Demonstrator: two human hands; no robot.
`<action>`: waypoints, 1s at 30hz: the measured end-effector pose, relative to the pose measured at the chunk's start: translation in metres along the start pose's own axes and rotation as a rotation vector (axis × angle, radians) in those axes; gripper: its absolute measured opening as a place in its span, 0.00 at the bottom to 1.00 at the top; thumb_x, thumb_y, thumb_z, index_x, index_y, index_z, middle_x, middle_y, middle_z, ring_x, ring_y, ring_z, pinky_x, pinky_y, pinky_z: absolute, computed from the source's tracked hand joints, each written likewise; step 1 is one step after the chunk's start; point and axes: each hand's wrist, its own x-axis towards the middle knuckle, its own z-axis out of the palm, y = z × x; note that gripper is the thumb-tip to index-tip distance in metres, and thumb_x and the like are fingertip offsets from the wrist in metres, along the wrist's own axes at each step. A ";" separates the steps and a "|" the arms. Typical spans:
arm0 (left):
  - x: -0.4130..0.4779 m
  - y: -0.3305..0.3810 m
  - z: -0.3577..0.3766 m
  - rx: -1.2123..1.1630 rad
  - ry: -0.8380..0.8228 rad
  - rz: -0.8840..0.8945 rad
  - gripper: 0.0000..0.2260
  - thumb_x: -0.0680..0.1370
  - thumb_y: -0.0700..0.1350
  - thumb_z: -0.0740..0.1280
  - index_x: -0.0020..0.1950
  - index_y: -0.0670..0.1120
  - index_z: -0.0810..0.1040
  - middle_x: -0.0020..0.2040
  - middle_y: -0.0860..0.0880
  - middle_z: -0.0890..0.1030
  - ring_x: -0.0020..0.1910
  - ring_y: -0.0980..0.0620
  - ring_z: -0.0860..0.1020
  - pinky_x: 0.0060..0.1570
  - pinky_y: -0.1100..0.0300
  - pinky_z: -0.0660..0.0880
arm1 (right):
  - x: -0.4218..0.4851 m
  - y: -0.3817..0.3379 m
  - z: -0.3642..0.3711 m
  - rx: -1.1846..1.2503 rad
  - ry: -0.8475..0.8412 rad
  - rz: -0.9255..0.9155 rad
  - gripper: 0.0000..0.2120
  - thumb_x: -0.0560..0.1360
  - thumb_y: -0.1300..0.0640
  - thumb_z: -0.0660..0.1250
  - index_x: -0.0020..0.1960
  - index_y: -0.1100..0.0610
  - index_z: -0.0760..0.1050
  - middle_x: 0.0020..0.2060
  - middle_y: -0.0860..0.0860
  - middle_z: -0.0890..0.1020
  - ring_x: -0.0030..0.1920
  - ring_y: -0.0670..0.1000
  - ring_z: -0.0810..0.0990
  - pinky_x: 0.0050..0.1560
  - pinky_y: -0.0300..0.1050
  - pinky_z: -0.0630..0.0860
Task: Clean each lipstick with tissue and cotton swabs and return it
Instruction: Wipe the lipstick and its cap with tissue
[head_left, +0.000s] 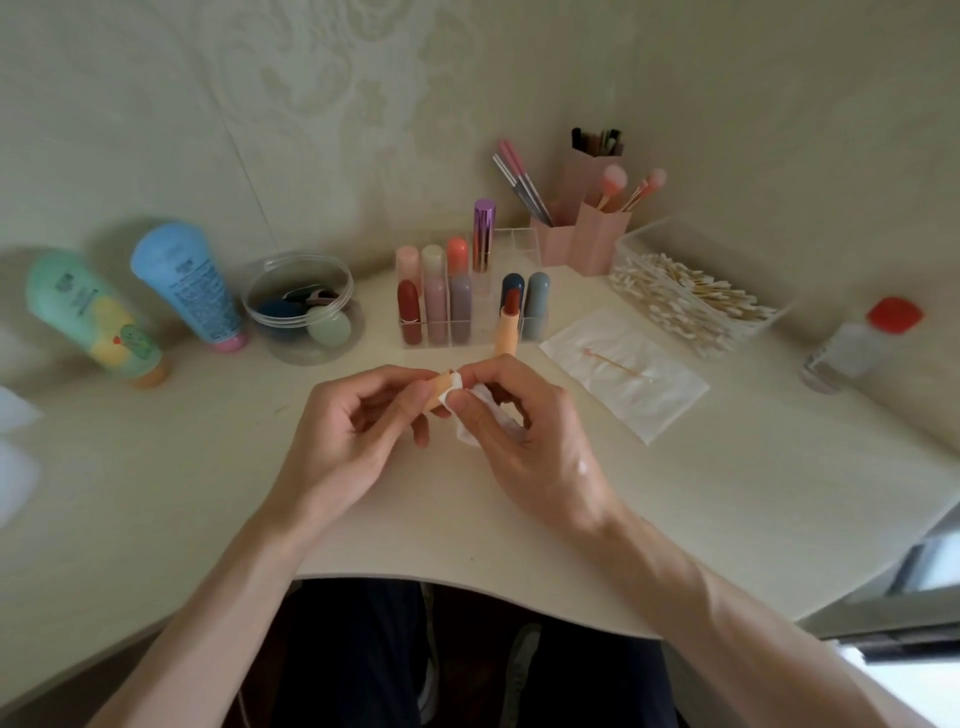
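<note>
Desk (208, 493): tissue (467, 434) against peach cap (435, 396)

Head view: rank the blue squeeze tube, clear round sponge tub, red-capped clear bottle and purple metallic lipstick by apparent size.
1. Blue squeeze tube and clear round sponge tub: alike, unranked.
2. Red-capped clear bottle.
3. Purple metallic lipstick.

Print on blue tube (187, 283), green tube (88, 312): blurred, unreadable.

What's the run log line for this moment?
left hand: holds peach cap | right hand: pinches tissue against it | open lipstick: upright before organiser
</note>
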 end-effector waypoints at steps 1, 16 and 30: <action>0.000 0.000 0.000 0.000 0.015 0.007 0.08 0.79 0.45 0.70 0.54 0.43 0.85 0.38 0.51 0.85 0.36 0.54 0.80 0.43 0.70 0.74 | 0.000 0.000 0.000 -0.002 0.001 0.010 0.03 0.82 0.61 0.71 0.54 0.61 0.80 0.38 0.49 0.82 0.39 0.45 0.79 0.43 0.35 0.76; 0.001 -0.004 -0.003 0.059 0.032 0.087 0.09 0.77 0.44 0.73 0.56 0.48 0.86 0.41 0.50 0.86 0.39 0.51 0.83 0.45 0.66 0.77 | 0.000 -0.002 -0.001 -0.026 0.016 0.004 0.03 0.82 0.62 0.70 0.53 0.61 0.82 0.36 0.46 0.81 0.37 0.41 0.77 0.42 0.29 0.69; 0.003 -0.005 -0.002 0.019 0.013 0.063 0.10 0.78 0.46 0.71 0.57 0.45 0.85 0.41 0.48 0.86 0.36 0.49 0.82 0.43 0.66 0.76 | 0.000 -0.002 0.000 -0.020 0.013 -0.021 0.02 0.82 0.61 0.71 0.53 0.59 0.80 0.38 0.41 0.80 0.39 0.45 0.79 0.43 0.34 0.75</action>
